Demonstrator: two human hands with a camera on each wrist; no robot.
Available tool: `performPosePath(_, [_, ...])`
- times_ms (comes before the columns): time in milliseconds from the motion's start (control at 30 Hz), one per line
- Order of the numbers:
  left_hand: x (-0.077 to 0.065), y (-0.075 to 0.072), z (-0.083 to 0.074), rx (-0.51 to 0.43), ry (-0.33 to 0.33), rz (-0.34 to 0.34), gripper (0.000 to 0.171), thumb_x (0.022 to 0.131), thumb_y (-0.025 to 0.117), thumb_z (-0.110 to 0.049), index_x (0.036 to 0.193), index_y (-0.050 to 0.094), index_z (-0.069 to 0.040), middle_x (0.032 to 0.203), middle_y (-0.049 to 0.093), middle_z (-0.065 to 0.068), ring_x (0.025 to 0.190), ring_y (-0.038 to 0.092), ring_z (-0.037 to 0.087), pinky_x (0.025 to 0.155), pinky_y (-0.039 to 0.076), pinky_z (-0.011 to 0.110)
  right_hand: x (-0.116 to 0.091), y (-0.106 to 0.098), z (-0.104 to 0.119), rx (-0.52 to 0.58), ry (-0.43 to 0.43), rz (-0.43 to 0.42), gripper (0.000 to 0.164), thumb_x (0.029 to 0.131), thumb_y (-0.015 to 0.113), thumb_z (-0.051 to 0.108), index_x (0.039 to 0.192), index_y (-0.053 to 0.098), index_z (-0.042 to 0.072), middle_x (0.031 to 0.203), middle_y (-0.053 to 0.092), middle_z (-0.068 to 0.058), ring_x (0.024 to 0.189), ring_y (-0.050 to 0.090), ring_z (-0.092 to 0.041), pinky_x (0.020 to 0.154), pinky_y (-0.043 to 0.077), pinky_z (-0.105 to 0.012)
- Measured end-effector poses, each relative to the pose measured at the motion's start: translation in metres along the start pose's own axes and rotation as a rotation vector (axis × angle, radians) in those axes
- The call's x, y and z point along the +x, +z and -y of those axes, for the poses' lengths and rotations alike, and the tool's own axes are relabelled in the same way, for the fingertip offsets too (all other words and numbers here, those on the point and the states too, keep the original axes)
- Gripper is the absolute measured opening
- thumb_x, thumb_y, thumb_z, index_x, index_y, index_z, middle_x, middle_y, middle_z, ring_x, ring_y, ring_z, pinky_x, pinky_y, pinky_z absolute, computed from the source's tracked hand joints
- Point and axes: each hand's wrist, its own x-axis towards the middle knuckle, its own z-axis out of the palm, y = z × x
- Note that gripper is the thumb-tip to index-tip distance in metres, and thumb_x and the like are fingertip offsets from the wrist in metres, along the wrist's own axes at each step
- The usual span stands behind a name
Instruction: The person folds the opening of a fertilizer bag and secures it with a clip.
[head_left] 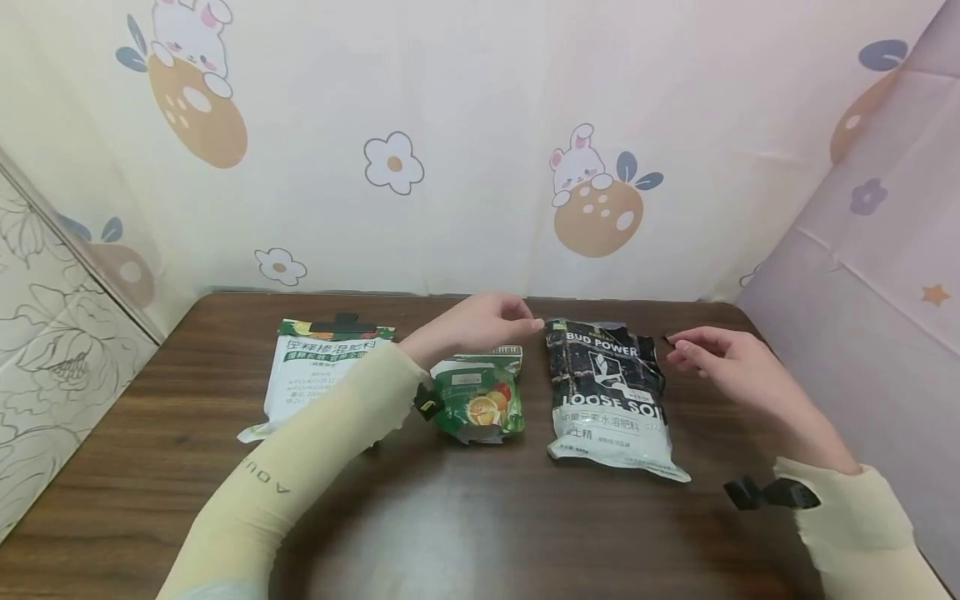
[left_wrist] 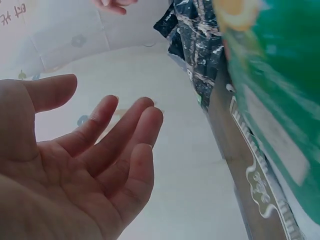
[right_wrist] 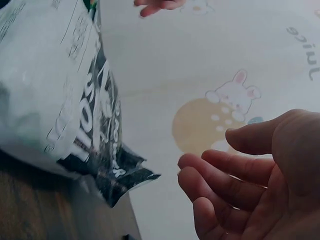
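- While the black-and-white bag is lying face up on the table, the left hand and the right hand are flanking its upper end, probably because its top corners are sitting between them.
- The left hand is hovering just beside the upper left corner; its fingers are curving loosely, its thumb is standing apart, and its palm is holding nothing. Whether a fingertip is brushing the bag is hard to tell.
- The right hand is hanging to the bag's right with fingers half bent and thumb spaced from them, gripping nothing in its wrist view. A small dark thing is showing by its fingertips, too small to identify.
- The green pouch is lying left of that bag, and the white bag farther left; the left sleeve is covering part of the white bag, seemingly because the arm is stretching past it.
- All three packages are pointing their tops toward the cloth backdrop, presumably so that their print is reading upright from the person's side.
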Motion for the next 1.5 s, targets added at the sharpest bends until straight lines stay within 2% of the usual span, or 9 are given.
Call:
performPosePath(267, [0.025,0.008,-0.014,-0.017,-0.019,-0.008,0.038,0.099,0.055,-0.050,0.117,0.065,-0.017,0.120,0.063,0.000,0.112,0.056,0.017,0.095,0.045,0.037,0.005,0.007,-0.012,0.009,0.080,-0.002,0.043,0.103,0.057,0.030,0.129,0.058,-0.004,0.112,0.068,-0.024,0.095,0.067,-0.034,0.070,0.054,-0.034])
performPosePath(567, [0.057,0.018,-0.024,-0.122,-0.042,0.017,0.039,0.098,0.057,-0.050,0.116,0.063,-0.016,0.112,0.062,-0.003,0.106,0.057,0.015,0.093,0.046,0.035,0.013,0.016,-0.023,-0.050,0.150,0.045,0.059,0.100,0.058,0.041,0.135,0.052,-0.006,0.123,0.059,-0.033,0.084,0.069,-0.032,0.069,0.053,-0.041])
performPosePath(700, [0.072,0.027,-0.024,-0.212,-0.050,0.018,0.038,0.098,0.061,-0.045,0.117,0.063,-0.012,0.114,0.062,-0.001,0.107,0.057,0.016,0.093,0.046,0.035,0.017,0.025,-0.025,-0.022,0.157,0.082,0.058,0.101,0.059,0.038,0.137,0.049,-0.007,0.129,0.054,-0.035,0.085,0.070,-0.028,0.075,0.055,-0.045])
performPosePath(833, [0.083,0.039,-0.022,-0.262,-0.064,-0.006,0.037,0.098,0.063,-0.038,0.118,0.063,-0.006,0.117,0.062,0.004,0.109,0.057,0.019,0.094,0.046,0.035,0.017,0.034,-0.027,0.033,0.163,0.104,0.057,0.101,0.060,0.033,0.138,0.047,-0.009,0.130,0.053,-0.035,0.091,0.069,-0.028,0.076,0.056,-0.041])
performPosePath(933, [0.088,0.046,-0.018,-0.230,-0.073,-0.032,0.039,0.099,0.062,-0.036,0.121,0.063,-0.004,0.121,0.062,0.006,0.112,0.057,0.021,0.096,0.046,0.035,0.017,0.039,-0.029,0.063,0.179,0.113,0.058,0.102,0.058,0.031,0.138,0.045,-0.011,0.130,0.053,-0.035,0.096,0.068,-0.031,0.076,0.057,-0.040])
performPosePath(1067, [0.094,0.055,-0.013,-0.212,-0.129,-0.044,0.045,0.099,0.060,-0.037,0.127,0.059,-0.002,0.126,0.060,0.009,0.117,0.056,0.024,0.098,0.046,0.038,0.016,0.042,-0.032,0.072,0.199,0.125,0.057,0.102,0.057,0.030,0.139,0.043,-0.012,0.127,0.055,-0.034,0.100,0.066,-0.033,0.077,0.057,-0.040])
performPosePath(1233, [0.097,0.060,-0.010,-0.174,-0.204,-0.019,0.054,0.100,0.058,-0.040,0.135,0.055,0.000,0.134,0.057,0.013,0.125,0.054,0.027,0.101,0.044,0.040,0.017,0.045,-0.035,0.067,0.210,0.117,0.055,0.102,0.057,0.030,0.139,0.044,-0.009,0.125,0.056,-0.032,0.101,0.065,-0.034,0.078,0.057,-0.041])
performPosePath(1367, [0.098,0.062,-0.009,-0.150,-0.218,0.014,0.061,0.100,0.055,-0.042,0.142,0.050,0.001,0.146,0.049,0.016,0.133,0.047,0.029,0.106,0.041,0.041,0.017,0.044,-0.038,0.066,0.210,0.108,0.051,0.102,0.058,0.026,0.137,0.046,-0.010,0.123,0.057,-0.032,0.099,0.065,-0.033,0.077,0.057,-0.040])
performPosePath(1500, [0.100,0.064,-0.008,-0.138,-0.225,0.014,0.065,0.100,0.054,-0.042,0.145,0.045,0.003,0.150,0.044,0.017,0.136,0.044,0.030,0.107,0.039,0.041,0.018,0.045,-0.039,0.094,0.199,0.120,0.048,0.102,0.059,0.020,0.135,0.048,-0.012,0.121,0.059,-0.032,0.096,0.066,-0.031,0.076,0.058,-0.039])
